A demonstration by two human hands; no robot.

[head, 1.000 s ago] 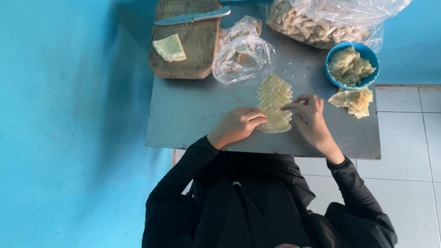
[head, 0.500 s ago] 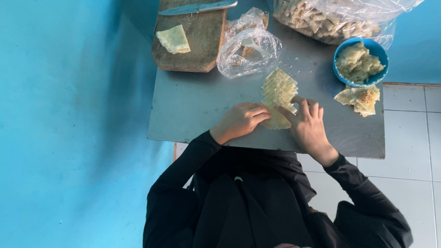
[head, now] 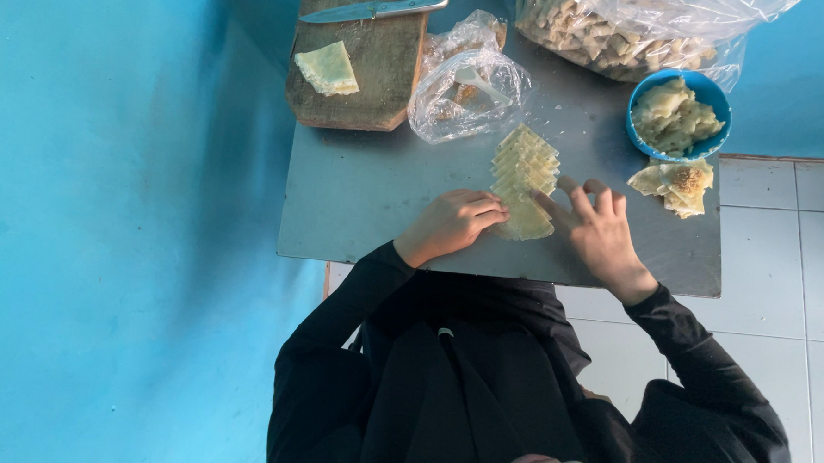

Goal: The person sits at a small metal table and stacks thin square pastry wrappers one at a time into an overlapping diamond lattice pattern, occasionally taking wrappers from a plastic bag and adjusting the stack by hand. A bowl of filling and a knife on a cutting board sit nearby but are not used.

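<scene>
Pressing down with curled left hand (head: 449, 226) and spread, flat right hand (head: 599, 232) on either side of a fanned row of pale dough sheets (head: 523, 183) on the grey table (head: 367, 197), neither clenching anything. Lying beyond: crumpled clear bag (head: 467, 86), blue bowl (head: 680, 115), cutting board (head: 359, 67) with knife (head: 375, 9). Getting cut off at top: big filled bag (head: 625, 28).

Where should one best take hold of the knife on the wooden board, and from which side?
Probably by the pale handle at its right end, coming from above. The knife lies flat across the far edge of the board, its blade pointing left, and the handle end reaches past the board's right edge, with nothing lying on it. Both hands are busy at the stack of thin pieces.
</scene>
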